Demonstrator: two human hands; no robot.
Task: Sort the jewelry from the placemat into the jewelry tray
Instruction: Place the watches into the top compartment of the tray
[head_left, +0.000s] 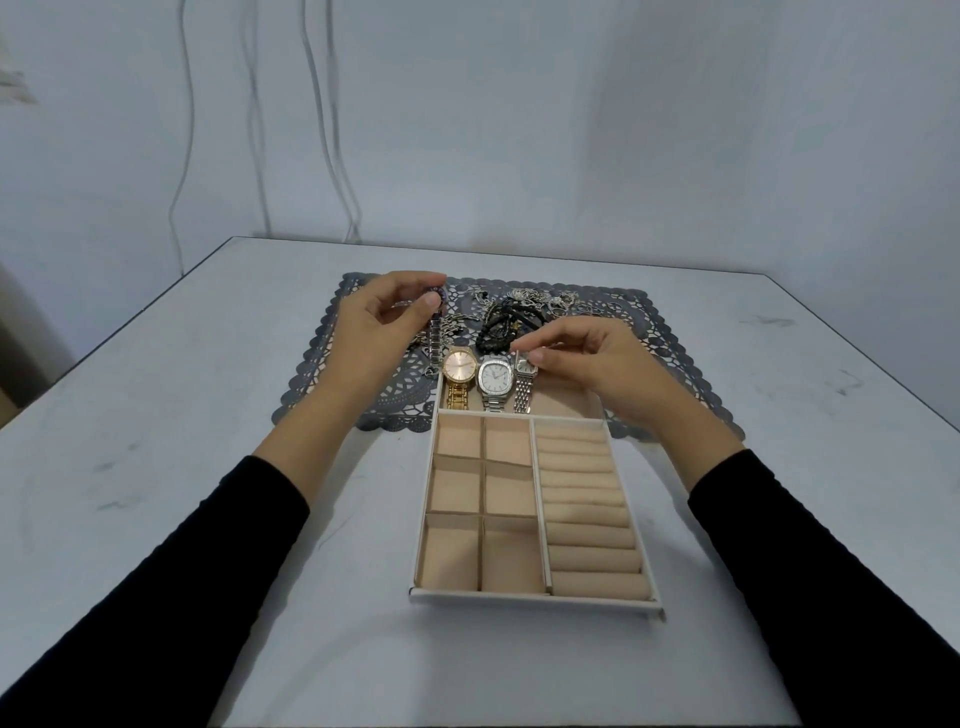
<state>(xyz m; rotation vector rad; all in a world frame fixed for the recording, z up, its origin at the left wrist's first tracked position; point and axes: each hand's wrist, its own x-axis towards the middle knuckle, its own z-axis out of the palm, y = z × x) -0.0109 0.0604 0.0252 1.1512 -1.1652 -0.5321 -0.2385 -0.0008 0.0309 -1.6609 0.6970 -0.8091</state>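
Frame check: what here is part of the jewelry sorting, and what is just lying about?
Job: jewelry tray, placemat, gold watch, large silver watch, small silver watch in right hand, dark link bracelet in left hand, black bracelets, silver chains.
Lying about: table, wall cables.

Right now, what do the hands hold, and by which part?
Left hand: dark link bracelet, pinched at its top end. Right hand: small silver watch, seemingly at its case.

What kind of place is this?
Probably a plain room set up for a tabletop task: a scuffed white table, a blank wall with loose cables, and a placemat with a jewelry tray.
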